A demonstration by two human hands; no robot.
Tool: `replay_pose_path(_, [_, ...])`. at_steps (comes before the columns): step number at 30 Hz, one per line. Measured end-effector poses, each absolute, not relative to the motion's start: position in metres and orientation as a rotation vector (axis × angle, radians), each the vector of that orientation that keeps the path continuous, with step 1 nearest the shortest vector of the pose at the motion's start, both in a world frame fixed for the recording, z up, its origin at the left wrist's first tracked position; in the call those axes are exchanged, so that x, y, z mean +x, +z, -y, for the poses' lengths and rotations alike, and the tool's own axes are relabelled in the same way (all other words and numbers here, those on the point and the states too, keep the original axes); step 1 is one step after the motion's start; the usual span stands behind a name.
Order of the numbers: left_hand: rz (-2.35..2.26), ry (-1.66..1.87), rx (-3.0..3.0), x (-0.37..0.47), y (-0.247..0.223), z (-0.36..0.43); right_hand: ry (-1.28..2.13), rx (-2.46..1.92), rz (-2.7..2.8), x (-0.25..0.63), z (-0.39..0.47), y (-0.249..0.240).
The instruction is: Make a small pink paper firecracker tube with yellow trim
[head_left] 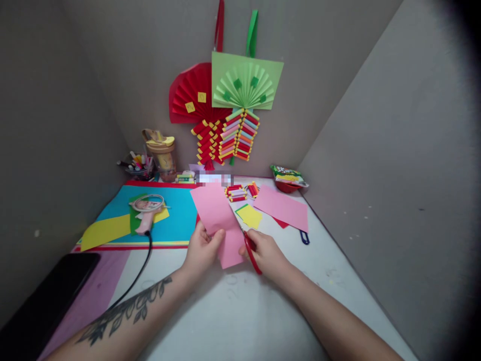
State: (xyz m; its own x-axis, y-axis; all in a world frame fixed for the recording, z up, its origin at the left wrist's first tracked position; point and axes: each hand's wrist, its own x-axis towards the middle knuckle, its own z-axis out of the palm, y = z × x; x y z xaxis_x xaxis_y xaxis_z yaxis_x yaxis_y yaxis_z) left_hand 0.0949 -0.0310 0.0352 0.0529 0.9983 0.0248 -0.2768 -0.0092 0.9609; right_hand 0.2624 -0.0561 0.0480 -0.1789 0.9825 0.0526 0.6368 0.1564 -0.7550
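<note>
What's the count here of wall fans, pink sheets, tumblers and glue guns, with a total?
Wall fans: 2 (red fan, green fan)
Pink sheets: 2 (held sheet, loose sheet)
Tumbler: 1
Glue gun: 1
Total: 6

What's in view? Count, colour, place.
Scissors: 1, red, centre
Sheets: 2, pink, centre, right
Scraps: several, mixed, centre, left
Rolls: many, mixed, wall, table
Fans: 2, red, green, wall
Glue gun: 1, pink, left
Blue sheet: 1, blue, left
Tumbler: 1, brown, back left
Pens: several, mixed, back left
Packet: 1, green, back right
Bowl: 1, red, under packet
Slab: 1, black, left
Loop: 1, navy, right
Table: 1, white, below
Left hand: 1, bare, on sheet
Right hand: 1, bare, on scissors
</note>
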Motion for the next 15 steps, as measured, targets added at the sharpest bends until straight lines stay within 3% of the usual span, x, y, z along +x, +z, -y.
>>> replay_pose_path(15, [-0.899, 1.242, 1.033, 0.0938, 0.0311, 0.0283, 0.719, -1.535, 1.937, 0.2618, 0.0555, 0.0423])
